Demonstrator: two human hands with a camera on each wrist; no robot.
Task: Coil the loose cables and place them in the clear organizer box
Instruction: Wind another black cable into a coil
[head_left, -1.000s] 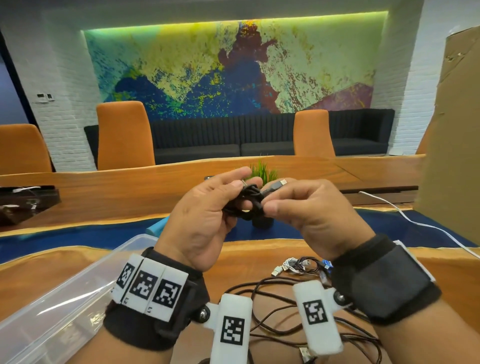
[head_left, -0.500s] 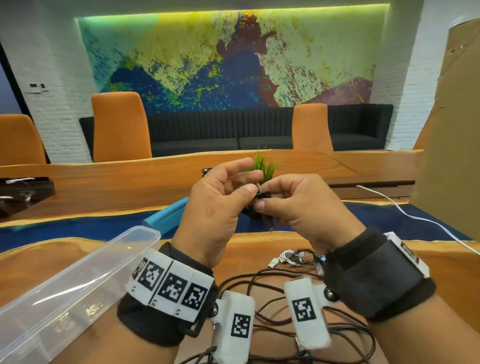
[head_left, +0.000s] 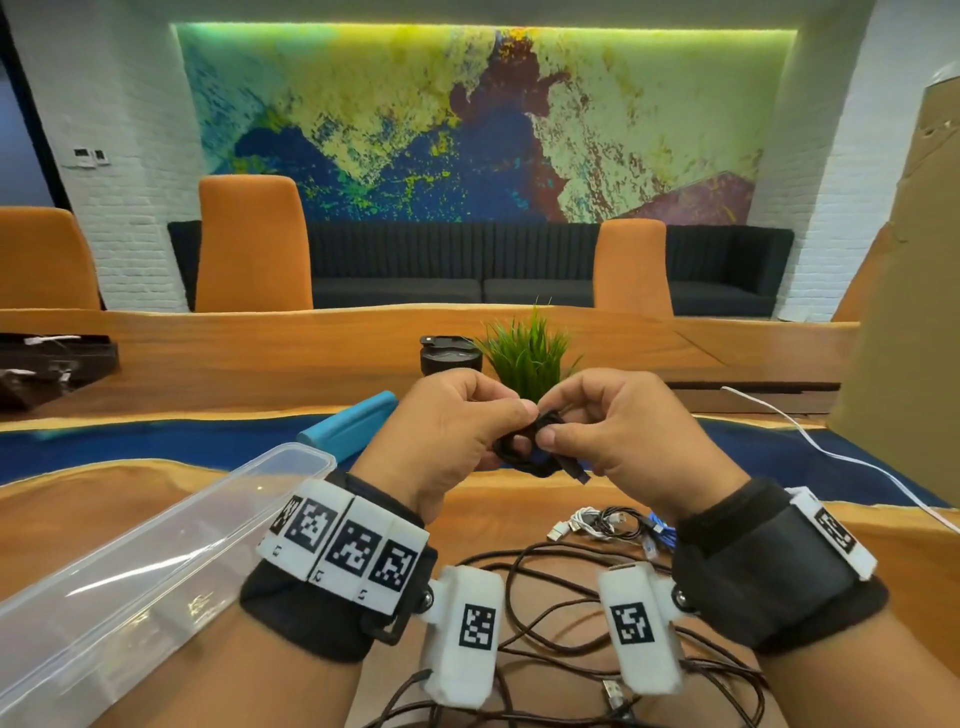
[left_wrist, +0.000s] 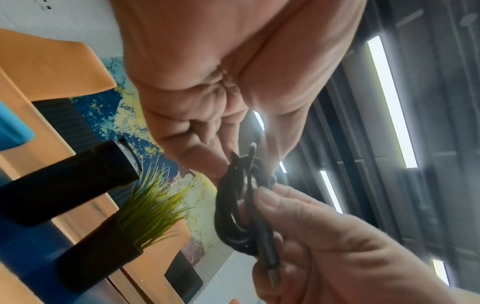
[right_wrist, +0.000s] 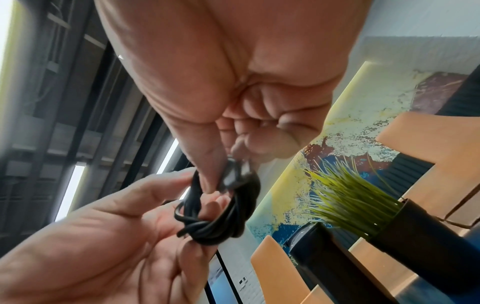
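Note:
A small coil of black cable (head_left: 530, 452) (left_wrist: 239, 207) (right_wrist: 223, 211) hangs in the air between both hands, above the wooden table. My left hand (head_left: 457, 426) pinches its left side with thumb and fingers. My right hand (head_left: 597, 431) pinches the right side, and a plug end sticks out below it (head_left: 579, 474). The clear organizer box (head_left: 145, 566) lies at the lower left, open side up. Loose dark cables (head_left: 550, 613) sprawl on the table under my wrists, with a small white and black bundle (head_left: 605, 522) behind them.
A blue case (head_left: 353, 431) lies behind the box. A black cup (head_left: 449, 356) and a potted grass plant (head_left: 530, 353) stand beyond my hands. A white cable (head_left: 831, 457) trails at the right beside a cardboard sheet (head_left: 904, 332). Orange chairs line the far side.
Both hands have come down a little with the coil. The right fingers have shifted from the plug at the coil's top to its right side, and the plug end now hangs below.

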